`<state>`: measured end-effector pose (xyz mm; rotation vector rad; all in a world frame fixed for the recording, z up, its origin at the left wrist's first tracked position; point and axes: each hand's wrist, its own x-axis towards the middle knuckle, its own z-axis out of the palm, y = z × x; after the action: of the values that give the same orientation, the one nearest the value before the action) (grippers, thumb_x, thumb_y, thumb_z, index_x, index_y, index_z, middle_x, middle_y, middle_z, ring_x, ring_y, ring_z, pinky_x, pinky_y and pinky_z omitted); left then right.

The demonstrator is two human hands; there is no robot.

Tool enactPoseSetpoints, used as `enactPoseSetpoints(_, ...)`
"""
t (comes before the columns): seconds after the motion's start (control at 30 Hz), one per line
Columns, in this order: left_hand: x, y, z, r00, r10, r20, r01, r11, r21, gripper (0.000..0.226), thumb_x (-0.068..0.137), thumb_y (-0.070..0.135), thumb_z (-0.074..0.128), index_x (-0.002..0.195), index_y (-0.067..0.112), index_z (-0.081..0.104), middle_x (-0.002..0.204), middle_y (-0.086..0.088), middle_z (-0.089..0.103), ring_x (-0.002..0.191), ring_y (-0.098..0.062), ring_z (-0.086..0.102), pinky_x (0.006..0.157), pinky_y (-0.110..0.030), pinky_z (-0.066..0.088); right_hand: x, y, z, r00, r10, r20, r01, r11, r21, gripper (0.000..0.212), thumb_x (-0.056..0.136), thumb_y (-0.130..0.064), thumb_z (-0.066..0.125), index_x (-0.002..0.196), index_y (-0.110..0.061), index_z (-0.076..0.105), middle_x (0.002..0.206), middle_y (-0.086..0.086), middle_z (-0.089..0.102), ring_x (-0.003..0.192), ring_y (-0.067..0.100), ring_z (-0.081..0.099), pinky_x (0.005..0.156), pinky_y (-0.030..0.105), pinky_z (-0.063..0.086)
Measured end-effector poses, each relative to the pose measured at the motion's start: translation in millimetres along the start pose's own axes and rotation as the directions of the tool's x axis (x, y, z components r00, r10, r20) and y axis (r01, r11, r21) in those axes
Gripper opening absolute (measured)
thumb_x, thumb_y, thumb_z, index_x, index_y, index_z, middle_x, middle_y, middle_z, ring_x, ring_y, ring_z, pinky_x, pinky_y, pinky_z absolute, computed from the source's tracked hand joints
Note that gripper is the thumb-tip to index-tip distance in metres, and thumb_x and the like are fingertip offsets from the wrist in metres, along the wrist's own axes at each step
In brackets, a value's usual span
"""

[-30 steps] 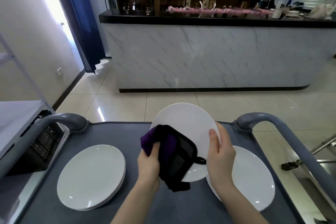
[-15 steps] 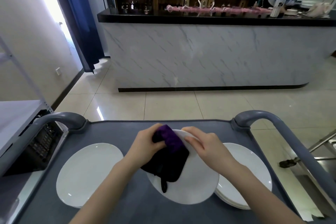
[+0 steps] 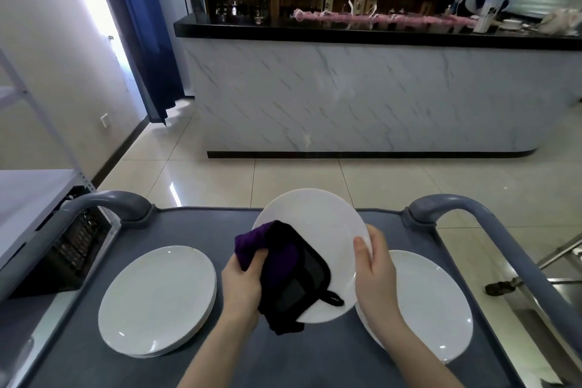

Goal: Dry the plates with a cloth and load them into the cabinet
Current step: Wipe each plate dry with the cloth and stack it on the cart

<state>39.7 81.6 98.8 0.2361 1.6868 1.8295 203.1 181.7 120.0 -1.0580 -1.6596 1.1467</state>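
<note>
We are holding a white plate tilted above the grey tabletop. Our right hand is gripping its right rim, while our left hand is clutching the purple-and-black cloth against its face. The left stack and right stack of plates are lying alongside.

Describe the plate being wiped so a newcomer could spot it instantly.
Start at the grey cart, where the left plates and right plates lie flat. Between them, one white plate is tilted up off the cart, its right rim held by the right hand. It alone has the purple-and-black cloth pressed on it by the left hand.
</note>
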Motion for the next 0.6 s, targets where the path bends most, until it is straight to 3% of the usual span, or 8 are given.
enactPoseSetpoints(0.1,5,16,-15,0.979,0.193,0.066,-0.201,0.965,0.167,0.010,0.090,0.023,0.067,0.088,0.033,0.069,0.084,0.005,0.074,0.084,-0.015,0.071,0.063,-0.025,0.053,9,-3,-19,0.984,-0.039,0.172,0.051,0.997,-0.066,0.017,0.100,-0.031,0.052,0.112,-0.043,0.054,0.103,-0.024,0.068,0.092,-0.002,0.065,0.076,0.027,0.049)
enactPoseSetpoints(0.17,7,30,-21,0.915,0.349,0.203,-0.399,0.859,0.320,0.022,0.088,0.015,0.066,0.087,0.037,0.068,0.084,0.013,0.073,0.080,-0.003,0.068,0.067,-0.016,0.050,21,-18,-25,0.959,-0.125,0.255,0.174,0.968,-0.180,0.025,0.097,-0.040,0.055,0.121,-0.047,0.051,0.115,-0.030,0.064,0.100,-0.006,0.062,0.080,0.021,0.048)
enactPoseSetpoints(0.23,10,43,-19,0.824,0.438,0.360,-0.559,0.729,0.394,0.032,0.085,0.006,0.068,0.087,0.037,0.064,0.081,0.020,0.069,0.077,0.004,0.064,0.067,-0.007,0.044,33,-38,-21,0.894,-0.205,0.398,0.353,0.870,-0.344,0.033,0.096,-0.054,0.050,0.128,-0.048,0.046,0.120,-0.030,0.061,0.101,-0.006,0.060,0.082,0.018,0.046)
enactPoseSetpoints(0.3,13,52,-16,0.754,0.443,0.485,-0.645,0.638,0.421,0.035,0.083,0.002,0.069,0.084,0.037,0.061,0.075,0.023,0.066,0.071,0.004,0.060,0.065,-0.006,0.042,40,-52,-9,0.802,-0.223,0.555,0.525,0.707,-0.474,0.037,0.095,-0.061,0.039,0.125,-0.043,0.050,0.107,-0.019,0.068,0.093,0.005,0.064,0.076,0.026,0.047)
enactPoseSetpoints(0.37,17,55,-13,0.725,0.434,0.535,-0.679,0.581,0.449,0.030,0.081,0.004,0.072,0.080,0.031,0.060,0.072,0.018,0.064,0.066,-0.002,0.056,0.062,-0.011,0.041,40,-57,3,0.746,-0.250,0.618,0.630,0.564,-0.534,0.041,0.099,-0.057,0.034,0.119,-0.030,0.057,0.089,-0.002,0.071,0.086,0.025,0.065,0.072,0.037,0.046)
enactPoseSetpoints(0.4,19,55,-13,0.724,0.435,0.535,-0.681,0.575,0.454,0.026,0.081,0.004,0.072,0.079,0.026,0.060,0.072,0.014,0.063,0.064,-0.005,0.054,0.061,-0.014,0.042,39,-56,7,0.736,-0.282,0.616,0.649,0.555,-0.521,0.043,0.100,-0.054,0.034,0.115,-0.024,0.060,0.083,0.004,0.070,0.083,0.031,0.064,0.071,0.041,0.046)
enactPoseSetpoints(0.5,20,53,-14,0.742,0.441,0.505,-0.657,0.627,0.419,0.030,0.082,0.001,0.069,0.081,0.030,0.060,0.070,0.015,0.063,0.065,0.000,0.054,0.062,-0.011,0.042,33,-47,11,0.758,-0.382,0.528,0.624,0.661,-0.418,0.051,0.095,-0.053,0.033,0.105,-0.015,0.066,0.072,0.008,0.067,0.070,0.031,0.062,0.066,0.044,0.047)
enactPoseSetpoints(0.6,23,53,-19,0.817,0.419,0.397,-0.559,0.745,0.365,0.025,0.085,0.014,0.068,0.082,0.038,0.064,0.079,0.016,0.070,0.072,0.002,0.062,0.068,-0.012,0.048,29,-31,11,0.873,-0.358,0.331,0.453,0.848,-0.277,0.036,0.097,-0.046,0.044,0.095,-0.017,0.066,0.062,-0.001,0.060,0.057,0.019,0.054,0.059,0.033,0.045)
